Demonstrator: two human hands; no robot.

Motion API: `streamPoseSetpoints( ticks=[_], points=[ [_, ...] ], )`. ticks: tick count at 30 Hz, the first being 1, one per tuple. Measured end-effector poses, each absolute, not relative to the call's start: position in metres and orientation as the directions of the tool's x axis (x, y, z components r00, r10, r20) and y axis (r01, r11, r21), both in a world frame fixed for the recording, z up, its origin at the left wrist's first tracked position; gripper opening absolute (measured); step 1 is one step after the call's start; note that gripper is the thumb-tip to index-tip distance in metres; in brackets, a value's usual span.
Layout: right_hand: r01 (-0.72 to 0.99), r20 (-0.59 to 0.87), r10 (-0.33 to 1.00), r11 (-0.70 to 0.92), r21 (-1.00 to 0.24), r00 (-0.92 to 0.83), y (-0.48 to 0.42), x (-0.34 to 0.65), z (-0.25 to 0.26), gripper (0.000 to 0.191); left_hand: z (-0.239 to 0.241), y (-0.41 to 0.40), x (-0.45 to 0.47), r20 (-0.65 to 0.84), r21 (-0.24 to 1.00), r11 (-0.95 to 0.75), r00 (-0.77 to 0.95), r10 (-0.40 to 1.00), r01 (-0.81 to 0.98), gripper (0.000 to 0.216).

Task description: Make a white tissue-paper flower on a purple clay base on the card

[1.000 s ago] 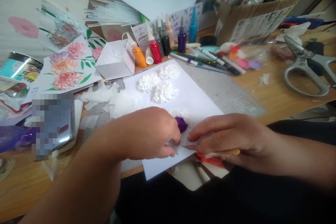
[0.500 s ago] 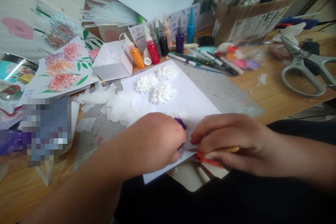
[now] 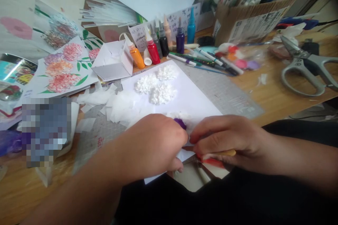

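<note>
Flowers (image 3: pixel 163 93): 3 white, unobscured | left hand (image 3: pixel 160 144): grip unclear | right hand (image 3: pixel 228 137): gripping 1 stick (image 3: pixel 229 153)

Black clothing (image 3: pixel 195 204), plain, matte, lower centre to right edge; garment type unclear. Left forearm (image 3: pixel 89 175), right forearm (image 3: pixel 295 154) bare. Left hand (image 3: pixel 158 140), right hand (image 3: pixel 227 139) likewise.

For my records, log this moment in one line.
left hand: over white paper sheet; right hand: holding slim tan stick; on sheet: three white ruffled clumps
</note>
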State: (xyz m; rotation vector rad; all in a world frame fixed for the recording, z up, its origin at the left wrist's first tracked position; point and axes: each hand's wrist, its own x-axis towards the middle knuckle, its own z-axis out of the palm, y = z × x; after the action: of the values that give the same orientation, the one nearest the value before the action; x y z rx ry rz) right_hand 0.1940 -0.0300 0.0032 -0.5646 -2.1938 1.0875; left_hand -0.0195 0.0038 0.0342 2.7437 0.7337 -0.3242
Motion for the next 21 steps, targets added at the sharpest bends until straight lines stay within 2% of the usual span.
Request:
streamPoseSetpoints(
  ticks=[4,7,15,21],
  points=[
    [0.102,0.317,0.616,0.547,-0.831,-0.721,-0.028,0.195,0.008,0.012,0.03,0.003,-0.021,-0.254,0.2,-0.836,0.851,0.46,0.511,0.012],
    [0.097,0.293,0.61,0.523,-0.847,-0.736,-0.027,0.197,0.01,0.011,0.03,0.003,-0.021,-0.246,0.214,-0.832,0.853,0.46,0.511,0.011],
    [0.148,0.299,0.632,0.554,-0.819,-0.715,-0.033,0.195,0.014,0.011,0.048,0.02,-0.019,-0.367,0.442,-0.701,0.826,0.427,0.559,0.011],
    [0.13,0.341,0.65,0.563,-0.816,-0.679,-0.034,0.194,0.015,0.011,0.051,0.026,-0.015,-0.447,0.597,-0.538,0.803,0.394,0.596,0.017]
  ],
)
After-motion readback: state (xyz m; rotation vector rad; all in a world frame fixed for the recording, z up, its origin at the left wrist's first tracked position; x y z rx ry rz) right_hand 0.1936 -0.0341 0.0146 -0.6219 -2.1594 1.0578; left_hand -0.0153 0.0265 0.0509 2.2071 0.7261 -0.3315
